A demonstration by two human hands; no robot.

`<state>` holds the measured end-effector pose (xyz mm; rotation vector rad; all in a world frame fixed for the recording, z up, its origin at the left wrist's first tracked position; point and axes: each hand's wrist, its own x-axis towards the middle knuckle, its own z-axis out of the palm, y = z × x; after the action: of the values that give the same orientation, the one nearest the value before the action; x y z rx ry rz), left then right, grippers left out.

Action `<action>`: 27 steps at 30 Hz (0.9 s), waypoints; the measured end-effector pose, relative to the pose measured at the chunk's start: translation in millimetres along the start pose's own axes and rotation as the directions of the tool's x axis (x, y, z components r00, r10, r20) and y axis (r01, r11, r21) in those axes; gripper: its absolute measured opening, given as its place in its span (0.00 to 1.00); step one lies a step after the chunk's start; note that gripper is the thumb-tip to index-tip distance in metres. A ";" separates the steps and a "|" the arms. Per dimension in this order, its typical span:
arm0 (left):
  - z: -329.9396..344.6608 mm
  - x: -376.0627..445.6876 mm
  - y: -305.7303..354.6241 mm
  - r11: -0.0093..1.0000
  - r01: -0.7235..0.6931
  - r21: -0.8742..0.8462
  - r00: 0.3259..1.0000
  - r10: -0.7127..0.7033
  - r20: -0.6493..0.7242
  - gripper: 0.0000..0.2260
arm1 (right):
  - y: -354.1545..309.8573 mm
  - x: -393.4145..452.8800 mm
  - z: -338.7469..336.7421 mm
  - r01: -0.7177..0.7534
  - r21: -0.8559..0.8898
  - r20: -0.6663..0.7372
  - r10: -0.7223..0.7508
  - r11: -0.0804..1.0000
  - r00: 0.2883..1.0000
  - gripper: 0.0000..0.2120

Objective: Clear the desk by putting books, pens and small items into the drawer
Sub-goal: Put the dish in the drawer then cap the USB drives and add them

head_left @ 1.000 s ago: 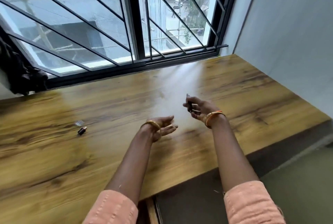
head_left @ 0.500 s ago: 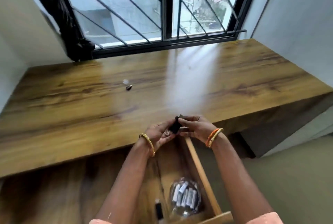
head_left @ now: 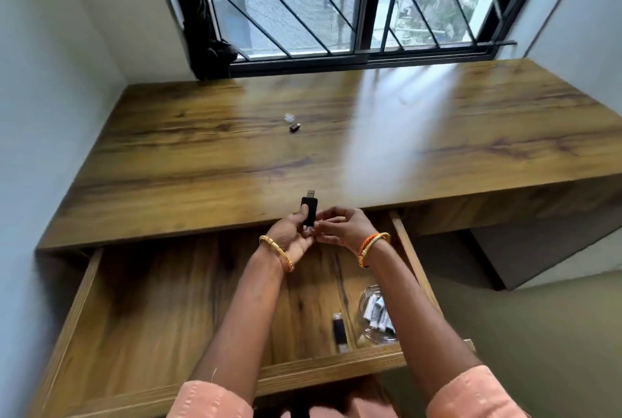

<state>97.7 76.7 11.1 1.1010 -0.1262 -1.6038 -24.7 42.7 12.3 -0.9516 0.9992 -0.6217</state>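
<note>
Black plastic with a bare metal plug at its top, the USB stick (head_left: 309,214) that we hold is, in our judgement, very light and stiff, with smooth sides that could slip from a loose pinch; it will not bend, and we think a short fall into the drawer (head_left: 141,300) would not harm it. The best place to take it seems to be the flat faces of the body, not the plug. It stands nearly upright above the front edge of the desk (head_left: 202,162), just over the open drawer. Our left hand (head_left: 292,236) grips the lower part of the body, with the fingers curled around it. Our right hand (head_left: 340,227) has its fingers bent too, and the fingertips pinch something small at the lower end of the stick, maybe its cap, but we cannot tell this for sure. Inside the drawer, near its front right corner, lies another black stick (head_left: 339,331), and just beside it a clear bag of small white items (head_left: 375,315). On the desk, well apart from our hands, we see a small dark piece (head_left: 295,127) with a small clear piece (head_left: 288,117) near it; these, we judge, are still to be put away.
</note>
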 end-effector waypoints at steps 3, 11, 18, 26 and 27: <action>-12.1 -3.9 0.6 1.000 -0.004 -0.024 1.000 0.003 -0.012 0.10 | 3.4 1.6 12.5 -0.002 -0.027 -0.014 0.002 1.000 1.000 0.06; -36.1 -21.0 4.2 0.997 -0.066 0.030 0.996 0.064 0.068 0.08 | 17.6 7.2 24.4 -0.009 -0.115 -0.072 0.001 0.993 0.997 0.08; -47.4 -34.4 11.5 0.982 -0.084 0.167 0.996 0.083 0.012 0.09 | 5.9 -0.2 12.6 0.033 0.227 -0.014 -0.030 0.973 0.999 0.05; -49.9 -51.6 20.1 0.928 -0.107 0.357 0.994 0.113 0.005 0.04 | 3.4 -12.0 3.8 -0.115 0.488 0.202 0.016 0.866 0.979 0.11; -49.4 -53.1 20.0 0.919 -0.117 0.375 0.992 0.125 0.003 0.03 | 4.3 -12.9 3.8 -0.122 0.483 0.213 0.019 0.867 0.977 0.12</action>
<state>142.9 135.0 26.1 1.3738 -0.4962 -1.4904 -26.7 56.5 14.7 -0.5053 0.6403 -0.6627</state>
